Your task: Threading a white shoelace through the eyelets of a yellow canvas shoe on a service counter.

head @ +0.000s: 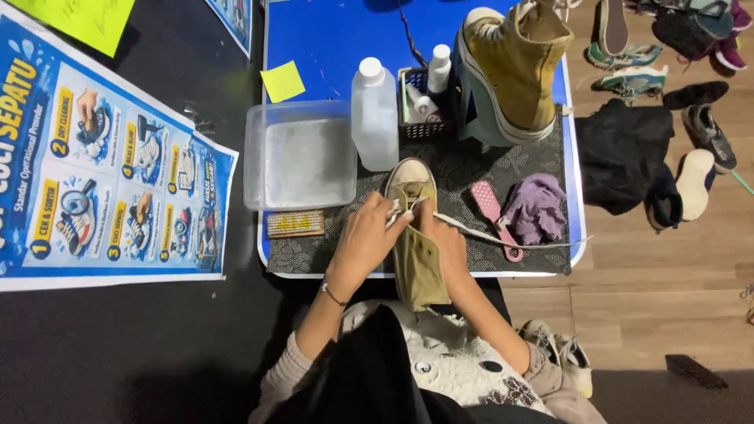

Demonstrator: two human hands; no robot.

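The blue tabletop (330, 31) carries a dark patterned mat (471, 169) along its near edge; everything below is placed from that mat. Left of the mat, on a black surface, lies a large poster (102, 173) of pictured steps; right of it, on the wood floor (652, 306), sit scattered shoes (707, 133) and a black cloth (620, 149). At the mat's far edge stands a tan high-top (510, 67), upright on its heel with the sole facing left; beside it a small basket (416, 110) with bottles, then a clear plastic bottle (375, 114), then a clear tub (298, 153) that overlaps the mat's left end. In the mat's middle lies the second tan shoe (414, 235), toe pointing away, its heel hanging over the near edge toward the person's lap. The left hand (365, 239) is closed narrowly on the lace at the shoe's left side; the right hand (444, 239) presses on the shoe's right side, fingers curled at the eyelets, and a white lace (503, 235) trails from there across the mat to the right. On the mat's right part rest a purple rag (538, 206) and a pink brush (496, 216), touching each other; at the mat's left front lies a small wooden brush (294, 224); a yellow note (283, 81) is stuck beyond the tub.
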